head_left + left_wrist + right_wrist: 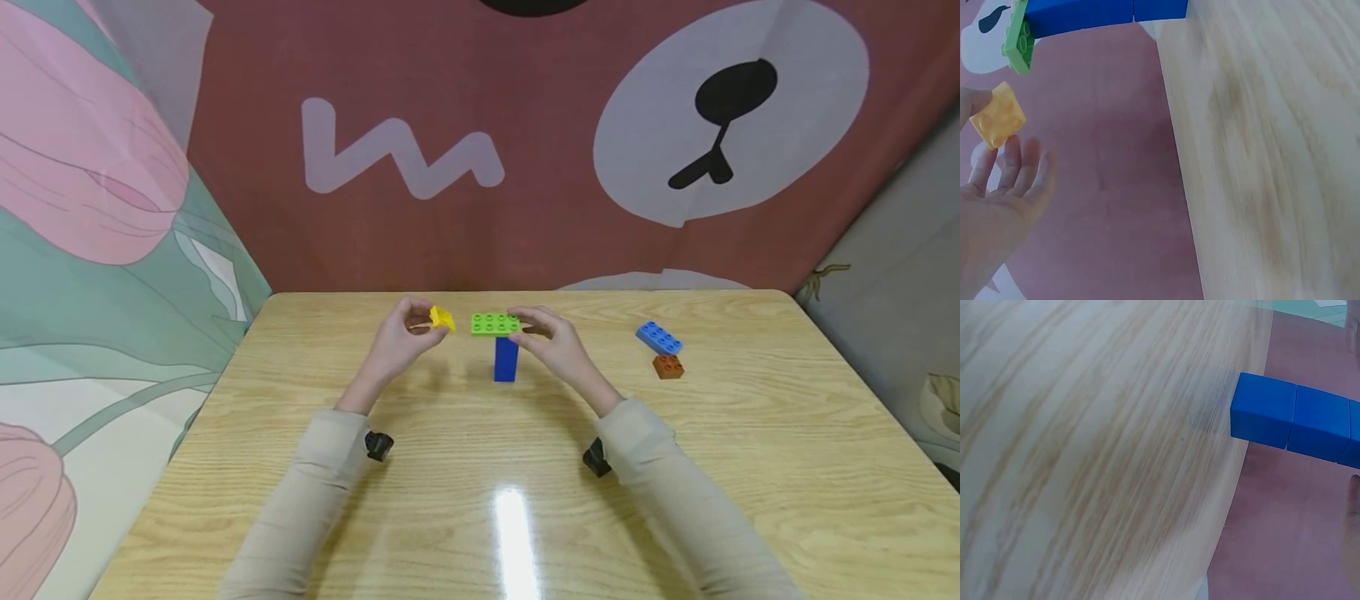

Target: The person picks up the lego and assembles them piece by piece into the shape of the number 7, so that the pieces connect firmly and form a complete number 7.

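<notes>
A tower of stacked blue bricks (pixel 506 360) stands upright on the table. A light green brick (pixel 491 324) with studs on top lies across it and juts out to the left. My right hand (pixel 551 337) pinches the green brick's right end, thumb in front and fingers behind. Left of the tower, my left hand (pixel 405 333) holds a small yellow brick (pixel 999 115) between thumb and fingertips, raised and apart from the green brick. In the right wrist view the tower's lower blue bricks (pixel 1291 419) show, while the green brick is out of frame.
On the right side of the wooden table (pixel 750 467) lie a lighter blue brick (pixel 659 337) with studs up and a small brown brick (pixel 668 367) just in front of it. A printed cloth wall (pixel 525 233) rises behind the table's back edge.
</notes>
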`<action>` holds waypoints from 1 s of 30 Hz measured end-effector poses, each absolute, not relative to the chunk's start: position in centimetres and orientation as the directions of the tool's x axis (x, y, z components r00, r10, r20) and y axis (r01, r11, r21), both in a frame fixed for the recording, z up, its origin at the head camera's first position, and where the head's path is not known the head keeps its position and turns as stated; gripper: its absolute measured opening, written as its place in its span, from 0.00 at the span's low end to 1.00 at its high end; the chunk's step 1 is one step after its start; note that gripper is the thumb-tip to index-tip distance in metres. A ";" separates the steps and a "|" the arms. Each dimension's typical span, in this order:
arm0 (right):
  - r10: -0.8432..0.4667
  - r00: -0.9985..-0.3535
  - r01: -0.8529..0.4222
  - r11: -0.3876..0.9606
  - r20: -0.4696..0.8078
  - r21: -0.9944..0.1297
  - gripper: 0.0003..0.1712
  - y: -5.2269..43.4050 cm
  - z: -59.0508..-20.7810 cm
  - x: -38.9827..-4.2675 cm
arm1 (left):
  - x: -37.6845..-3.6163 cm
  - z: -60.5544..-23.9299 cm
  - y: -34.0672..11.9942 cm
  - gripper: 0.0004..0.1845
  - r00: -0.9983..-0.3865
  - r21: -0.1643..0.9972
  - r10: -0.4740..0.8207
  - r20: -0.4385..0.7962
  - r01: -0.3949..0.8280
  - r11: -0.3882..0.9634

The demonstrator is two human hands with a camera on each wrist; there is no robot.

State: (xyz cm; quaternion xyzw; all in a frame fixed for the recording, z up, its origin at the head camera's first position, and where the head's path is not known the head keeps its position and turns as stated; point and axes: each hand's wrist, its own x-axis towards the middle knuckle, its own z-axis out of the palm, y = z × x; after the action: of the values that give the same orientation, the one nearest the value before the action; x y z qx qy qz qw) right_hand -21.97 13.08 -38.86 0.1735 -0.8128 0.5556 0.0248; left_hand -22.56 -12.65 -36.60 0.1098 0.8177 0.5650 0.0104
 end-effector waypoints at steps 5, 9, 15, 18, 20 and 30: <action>-0.247 -0.942 -0.303 0.328 0.229 -0.895 0.23 13.0 -38.9 -22.0 | -22.5 -36.6 -12.3 0.24 -0.968 0.941 0.233 0.090 0.159 0.298; -0.243 -0.940 -0.312 0.328 0.239 -0.892 0.23 13.0 -39.1 -22.0 | -22.5 -36.8 -12.0 0.25 -0.961 0.944 0.264 0.077 0.155 0.291; -0.245 -0.939 -0.313 0.319 0.241 -0.895 0.23 13.0 -38.9 -22.0 | -22.6 -37.1 -12.0 0.26 -0.954 0.924 0.281 0.100 0.194 0.330; -0.244 -0.941 -0.308 0.319 0.236 -0.896 0.23 12.9 -38.9 -22.0 | -22.7 -37.1 -12.0 0.27 -0.955 0.916 0.282 0.095 0.195 0.351; -0.243 -0.941 -0.306 0.321 0.234 -0.896 0.23 12.9 -38.9 -21.9 | -22.6 -37.1 -11.9 0.27 -0.959 0.914 0.272 0.082 0.181 0.362; -0.268 -0.942 -0.291 0.354 0.202 -0.889 0.23 13.2 -38.6 -22.1 | -22.4 -36.8 -11.8 0.24 -0.958 0.891 0.275 0.075 0.188 0.414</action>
State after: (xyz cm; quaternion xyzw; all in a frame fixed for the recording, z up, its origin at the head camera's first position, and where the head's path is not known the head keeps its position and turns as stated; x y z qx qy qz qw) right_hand -22.13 13.19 -38.61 0.1699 -0.8229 0.5421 0.0107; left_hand -22.39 -11.81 -36.77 0.1380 0.8397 0.5236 0.0414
